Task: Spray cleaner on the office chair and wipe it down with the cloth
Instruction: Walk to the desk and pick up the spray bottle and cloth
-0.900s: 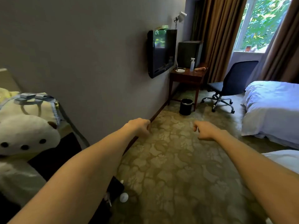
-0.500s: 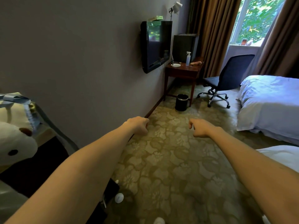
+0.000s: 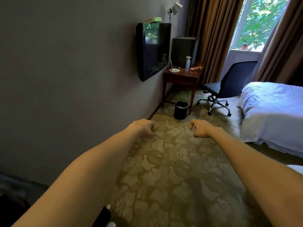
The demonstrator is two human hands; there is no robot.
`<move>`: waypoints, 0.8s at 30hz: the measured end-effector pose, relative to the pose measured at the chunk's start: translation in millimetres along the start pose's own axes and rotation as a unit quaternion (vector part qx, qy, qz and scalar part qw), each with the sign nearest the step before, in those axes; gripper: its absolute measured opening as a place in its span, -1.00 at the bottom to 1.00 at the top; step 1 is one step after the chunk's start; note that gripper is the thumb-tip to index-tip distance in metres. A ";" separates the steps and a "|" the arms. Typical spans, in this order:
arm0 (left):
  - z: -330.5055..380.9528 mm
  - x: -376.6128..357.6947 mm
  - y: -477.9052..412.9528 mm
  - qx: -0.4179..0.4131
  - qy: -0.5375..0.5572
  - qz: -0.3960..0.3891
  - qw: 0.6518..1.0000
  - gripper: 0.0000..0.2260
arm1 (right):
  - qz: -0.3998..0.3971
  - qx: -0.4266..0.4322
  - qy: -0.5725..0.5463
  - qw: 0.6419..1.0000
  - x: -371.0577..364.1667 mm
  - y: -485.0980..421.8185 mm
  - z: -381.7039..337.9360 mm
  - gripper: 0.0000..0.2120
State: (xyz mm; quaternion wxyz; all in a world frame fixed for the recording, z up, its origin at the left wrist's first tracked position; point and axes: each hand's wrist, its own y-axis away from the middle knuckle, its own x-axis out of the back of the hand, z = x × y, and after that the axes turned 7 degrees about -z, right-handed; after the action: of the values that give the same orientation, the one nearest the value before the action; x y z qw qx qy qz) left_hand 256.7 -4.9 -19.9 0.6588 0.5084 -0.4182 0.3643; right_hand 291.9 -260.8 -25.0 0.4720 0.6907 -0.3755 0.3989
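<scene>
both arms extend forward over the carpet [image 3: 172,169], bare to the elbow. the left hand [image 3: 144,127] is curled into a loose fist, fingers folded under, holding nothing. the right hand [image 3: 200,130] is also curled into a loose fist, knuckles forward, holding nothing. the two hands are level with each other and apart, with patterned carpet showing between them.

the chair [image 3: 229,82] stands at the far end of the room, well apart from both hands. it is dark, with a tall back, a flat seat and a chrome five-star base on castors. it sits between the desk [image 3: 182,77] and the bed [image 3: 270,110], just beside the desk's right front corner, with its seat turned toward the desk.

the spray bottle [image 3: 187,63] stands upright on the desk top, near the back, in front of a dark box [image 3: 184,49]. the cloth [image 3: 196,68] appears as a small tan bundle lying on the desk just right of the bottle; its detail is too small to confirm. a white dish [image 3: 174,70] lies on the desk's left side.

a black bin [image 3: 181,110] stands on the carpet at the desk's front leg. a tv [image 3: 153,49] is mounted on the wall [image 3: 65,79] left of the desk. brown curtains [image 3: 214,35] frame the window [image 3: 260,22] behind the chair.
</scene>
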 end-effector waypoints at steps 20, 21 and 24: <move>-48.5 35.2 -151.9 -0.012 0.004 -0.043 0.999 -0.88 | -0.035 -0.010 -0.002 0.999 31.0 -150.9 17.2 -0.75; -49.0 34.7 -156.2 -0.012 0.012 -0.048 0.999 -0.86 | -0.037 -0.007 -0.001 0.999 30.9 -158.2 19.2 -0.75; -53.5 32.8 -172.6 -0.008 0.028 -0.065 0.997 -0.80 | -0.045 0.006 0.007 0.999 33.8 -181.3 28.0 -0.75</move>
State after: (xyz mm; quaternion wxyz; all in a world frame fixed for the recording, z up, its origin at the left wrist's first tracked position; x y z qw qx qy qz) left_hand 435.1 11.5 -59.9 0.6964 0.5193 -0.3684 0.3311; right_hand 473.2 -242.9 -65.0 0.4880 0.7066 -0.3389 0.3844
